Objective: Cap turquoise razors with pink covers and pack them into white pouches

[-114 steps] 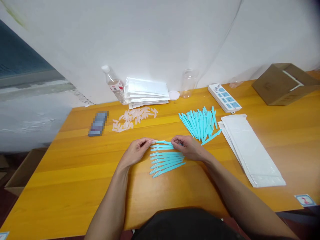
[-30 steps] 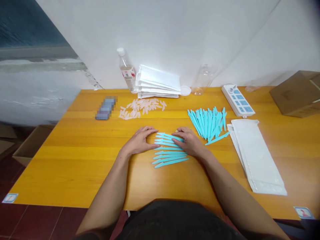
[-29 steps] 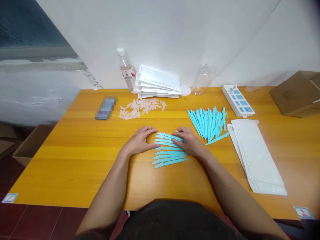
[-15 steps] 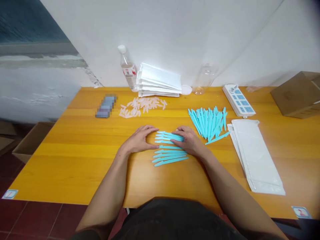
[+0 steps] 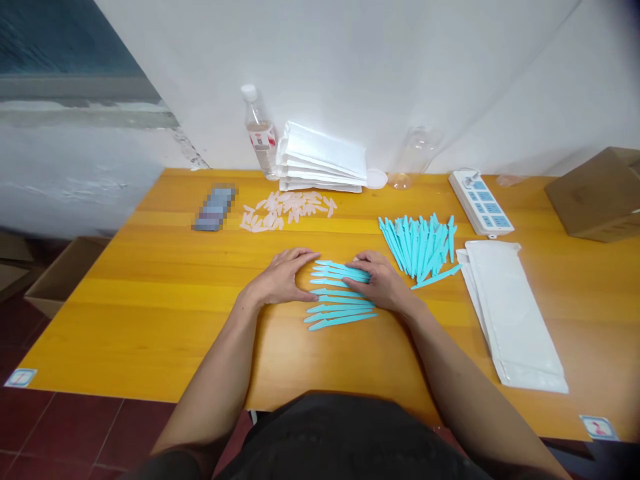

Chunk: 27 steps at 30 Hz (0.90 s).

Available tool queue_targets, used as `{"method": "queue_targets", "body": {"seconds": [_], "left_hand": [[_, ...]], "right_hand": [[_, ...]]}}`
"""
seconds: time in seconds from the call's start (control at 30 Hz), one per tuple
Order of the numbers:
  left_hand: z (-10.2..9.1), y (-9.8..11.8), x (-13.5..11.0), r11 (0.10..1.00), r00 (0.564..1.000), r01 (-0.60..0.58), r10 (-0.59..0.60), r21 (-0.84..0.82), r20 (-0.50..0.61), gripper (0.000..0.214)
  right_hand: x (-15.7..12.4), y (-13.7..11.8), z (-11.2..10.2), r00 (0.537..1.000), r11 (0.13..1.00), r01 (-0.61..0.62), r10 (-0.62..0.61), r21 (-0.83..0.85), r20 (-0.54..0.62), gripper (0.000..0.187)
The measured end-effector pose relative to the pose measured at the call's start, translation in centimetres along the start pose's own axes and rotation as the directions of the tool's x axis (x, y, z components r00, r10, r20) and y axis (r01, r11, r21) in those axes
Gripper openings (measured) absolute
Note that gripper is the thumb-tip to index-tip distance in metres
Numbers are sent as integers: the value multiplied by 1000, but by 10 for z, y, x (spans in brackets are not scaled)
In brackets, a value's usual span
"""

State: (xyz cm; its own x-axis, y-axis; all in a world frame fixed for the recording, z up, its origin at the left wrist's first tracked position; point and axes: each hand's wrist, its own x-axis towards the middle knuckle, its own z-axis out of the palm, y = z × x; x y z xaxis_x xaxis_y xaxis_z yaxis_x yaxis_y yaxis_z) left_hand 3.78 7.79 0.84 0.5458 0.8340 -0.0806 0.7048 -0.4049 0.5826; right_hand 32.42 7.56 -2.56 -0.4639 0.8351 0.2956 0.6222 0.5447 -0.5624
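Observation:
Several turquoise eyebrow razors (image 5: 345,310) lie side by side in a row on the table, notched tips to the left. Around their left ends curves my left hand (image 5: 280,279), open, its thumb apart from its fingers and the thumb tip touching or very near a razor in the middle of the row. My right hand (image 5: 380,280) has its thumb and fingers closed over the handle ends of the upper razors, covering those ends. A heap of similar razors (image 5: 417,243) rests just beyond my right hand, one lying slanted at its near edge.
Pale pink small pieces (image 5: 273,212) are scattered behind my left hand. Around them are a blurred phone (image 5: 215,208), a bottle (image 5: 263,140), stacked white packets (image 5: 323,157), a clear jar (image 5: 413,160), a power strip (image 5: 483,203), white bags (image 5: 513,313) and a cardboard box (image 5: 595,193).
My left thumb has slid slightly toward me along the row, and the nearer razors lie a little closer together. My right hand stays nearly in place. The view has shifted slightly.

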Motion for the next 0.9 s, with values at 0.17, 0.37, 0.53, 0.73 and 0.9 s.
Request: {"method": "queue_targets", "body": {"seconds": [0.17, 0.37, 0.53, 0.73, 0.9], "left_hand": [[-2, -1, -1, 999, 1000, 0, -1, -38, -18, 80], [0, -4, 0, 997, 997, -19, 13, -79, -80, 60], [2, -6, 3, 997, 994, -28, 20, -74, -107, 56], [9, -4, 6, 999, 986, -36, 30, -38, -164, 42], [7, -3, 5, 996, 987, -74, 67, -41, -144, 32]], "right_hand": [[0, 3, 0, 1000, 1000, -1, 1, -4, 6, 26], [0, 4, -1, 1000, 1000, -2, 2, -7, 18, 27], [1, -1, -3, 1000, 1000, -4, 4, 7, 5, 27], [0, 0, -3, 1000, 1000, 11, -11, -26, 16, 25], [-1, 0, -1, 998, 999, 44, -43, -25, 49, 24]]}}
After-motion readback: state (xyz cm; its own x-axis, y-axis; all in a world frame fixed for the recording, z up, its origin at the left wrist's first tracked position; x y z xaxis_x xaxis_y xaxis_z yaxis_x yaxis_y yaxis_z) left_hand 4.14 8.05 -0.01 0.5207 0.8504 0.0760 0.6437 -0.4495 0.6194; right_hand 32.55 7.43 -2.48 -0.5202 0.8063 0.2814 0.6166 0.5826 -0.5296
